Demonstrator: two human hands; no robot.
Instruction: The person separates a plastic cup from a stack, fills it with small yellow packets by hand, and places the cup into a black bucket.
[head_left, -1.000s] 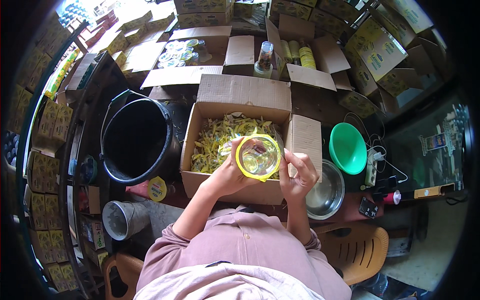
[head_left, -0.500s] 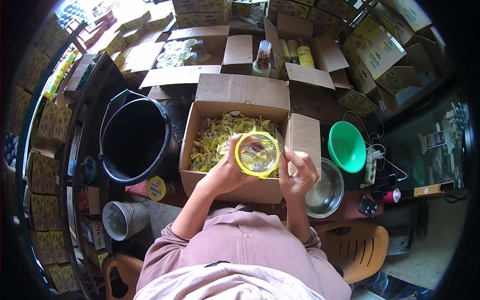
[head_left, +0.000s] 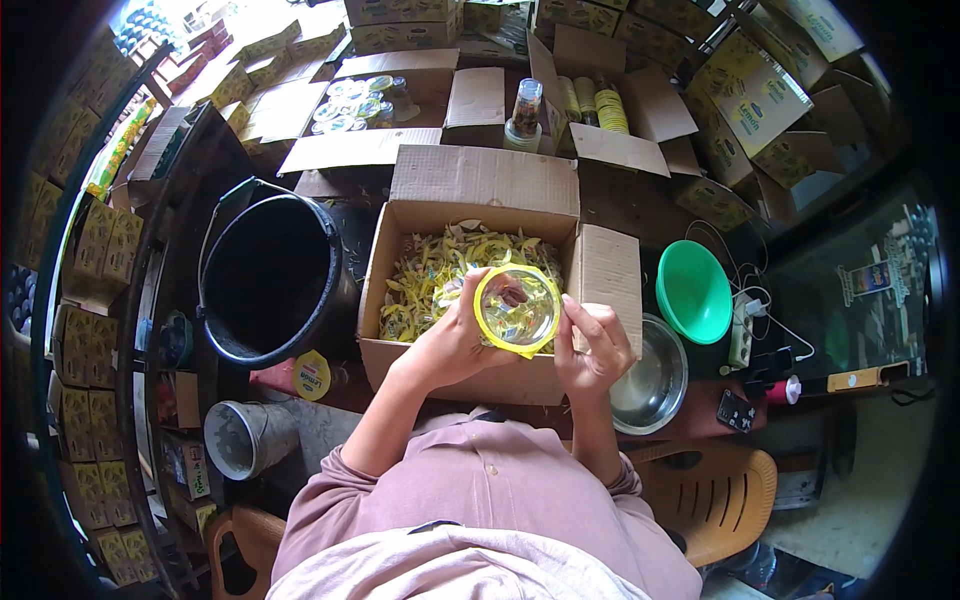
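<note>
A clear plastic cup point(head_left: 520, 312) with a yellow rim is in my left hand point(head_left: 448, 342), whose fingers wrap round its side. Its round face is turned up toward me, and a small dark reddish patch shows through it. My right hand point(head_left: 597, 350) is closed in a pinch at the right edge of the yellow rim; whatever lies between thumb and forefinger is too small to make out. Both hands are over the near side of an open cardboard box point(head_left: 465, 372), which holds a heap of yellow and clear plastic scraps point(head_left: 425, 270).
A black bucket point(head_left: 215, 290) stands left of the box, a grey bucket point(head_left: 225, 440) below it. A yellow-lidded cup point(head_left: 312, 376) lies nearby. At the right are a green bowl point(head_left: 693, 290), a metal basin point(head_left: 660, 385) and a power strip point(head_left: 740, 335). Stacked cups point(head_left: 525, 110) stand behind.
The cup has shifted slightly to the right in my left hand. A thin greyish sliver beside my right fingers no longer shows, and those fingers now sit against the rim.
</note>
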